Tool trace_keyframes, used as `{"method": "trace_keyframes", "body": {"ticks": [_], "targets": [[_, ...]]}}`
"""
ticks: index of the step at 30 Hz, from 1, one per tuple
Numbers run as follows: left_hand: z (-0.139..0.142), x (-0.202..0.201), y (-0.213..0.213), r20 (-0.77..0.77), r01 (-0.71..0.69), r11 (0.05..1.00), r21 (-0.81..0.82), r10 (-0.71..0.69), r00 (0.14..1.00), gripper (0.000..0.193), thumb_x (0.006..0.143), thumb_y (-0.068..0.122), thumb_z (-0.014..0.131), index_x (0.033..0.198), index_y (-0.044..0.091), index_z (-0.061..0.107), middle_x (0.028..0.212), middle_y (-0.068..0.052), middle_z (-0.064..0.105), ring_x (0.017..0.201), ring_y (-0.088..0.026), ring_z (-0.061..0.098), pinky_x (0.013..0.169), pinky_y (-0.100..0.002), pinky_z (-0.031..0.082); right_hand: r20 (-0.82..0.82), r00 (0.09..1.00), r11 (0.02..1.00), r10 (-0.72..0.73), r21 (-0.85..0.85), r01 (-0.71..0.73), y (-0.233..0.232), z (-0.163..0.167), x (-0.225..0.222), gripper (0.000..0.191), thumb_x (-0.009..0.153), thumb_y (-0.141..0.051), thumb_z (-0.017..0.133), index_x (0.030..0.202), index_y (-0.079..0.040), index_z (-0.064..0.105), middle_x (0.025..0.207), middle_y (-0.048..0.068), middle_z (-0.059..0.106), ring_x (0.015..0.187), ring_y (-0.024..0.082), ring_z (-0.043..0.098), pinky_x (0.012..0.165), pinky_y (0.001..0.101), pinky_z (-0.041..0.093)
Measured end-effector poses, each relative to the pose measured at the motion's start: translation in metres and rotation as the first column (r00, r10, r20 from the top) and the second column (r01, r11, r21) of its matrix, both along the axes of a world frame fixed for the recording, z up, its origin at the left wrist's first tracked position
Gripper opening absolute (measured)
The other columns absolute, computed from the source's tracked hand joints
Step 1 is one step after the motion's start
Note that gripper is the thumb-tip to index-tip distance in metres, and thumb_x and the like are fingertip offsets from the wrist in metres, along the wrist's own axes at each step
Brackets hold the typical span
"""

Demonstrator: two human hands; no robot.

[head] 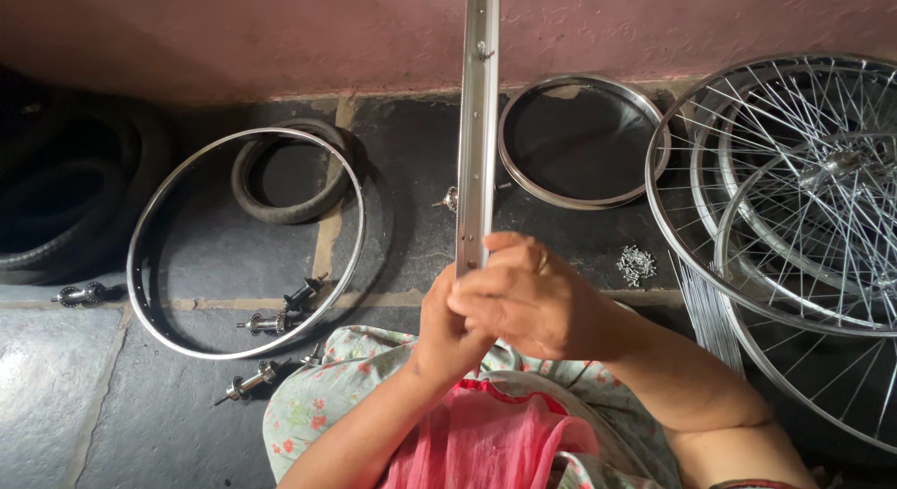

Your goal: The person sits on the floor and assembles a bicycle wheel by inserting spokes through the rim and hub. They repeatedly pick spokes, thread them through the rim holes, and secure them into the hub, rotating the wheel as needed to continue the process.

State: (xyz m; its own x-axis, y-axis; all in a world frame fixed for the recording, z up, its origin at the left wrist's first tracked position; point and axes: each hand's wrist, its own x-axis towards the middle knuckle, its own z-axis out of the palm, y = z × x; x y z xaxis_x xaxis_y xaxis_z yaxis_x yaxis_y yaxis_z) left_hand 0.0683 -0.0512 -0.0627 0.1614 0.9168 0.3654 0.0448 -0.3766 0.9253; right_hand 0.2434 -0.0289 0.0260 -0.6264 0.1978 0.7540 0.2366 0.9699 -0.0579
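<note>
While both hands were pressed together near the middle of the view, they held a shiny metal wheel rim that stood on its edge and ran straight up and away toward the pink wall. The right hand was closed around the near part of the rim, with a ring on one finger. The left hand was just behind it, touching it, and its fingers seemed wrapped on the same rim, though they were partly hidden. On the dark stone floor to the left lay another bare rim, flat, with a small tyre at its far edge and several hubs near it. Far right of the held rim lay a smaller ring. At the right side were wheels with spokes, and a little heap of small metal parts lay between them and the hands.
</note>
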Motion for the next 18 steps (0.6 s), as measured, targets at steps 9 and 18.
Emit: {"method": "trace_keyframes", "body": {"ticks": [9, 18], "targets": [[-0.014, -0.004, -0.003, -0.103, -0.044, 0.989, 0.143, 0.059, 0.993, 0.04, 0.08, 0.007, 0.071, 0.118, 0.004, 0.061, 0.1, -0.011, 0.067, 0.088, -0.02, 0.067, 0.082, -0.033, 0.056, -0.056, 0.998, 1.0, 0.009, -0.025, -0.011, -0.003, -0.002, -0.003, 0.029, 0.087, -0.02, 0.082, 0.109, -0.002, 0.074, 0.113, 0.008, 0.065, 0.103, 0.025, 0.062, 0.103, 0.0442, 0.052], [-0.012, -0.001, -0.009, -0.102, -0.07, 0.995, 0.069, 0.077, 0.992, 0.039, 0.08, 0.011, 0.074, 0.116, 0.004, 0.061, 0.096, -0.009, 0.068, 0.086, -0.018, 0.067, 0.08, -0.032, 0.056, -0.021, 0.999, 0.998, 0.039, 0.057, -0.038, 0.0, -0.002, -0.004, 0.02, 0.09, -0.015, 0.08, 0.102, 0.0, 0.073, 0.113, 0.009, 0.064, 0.103, 0.024, 0.061, 0.099, 0.0415, 0.054]]}}
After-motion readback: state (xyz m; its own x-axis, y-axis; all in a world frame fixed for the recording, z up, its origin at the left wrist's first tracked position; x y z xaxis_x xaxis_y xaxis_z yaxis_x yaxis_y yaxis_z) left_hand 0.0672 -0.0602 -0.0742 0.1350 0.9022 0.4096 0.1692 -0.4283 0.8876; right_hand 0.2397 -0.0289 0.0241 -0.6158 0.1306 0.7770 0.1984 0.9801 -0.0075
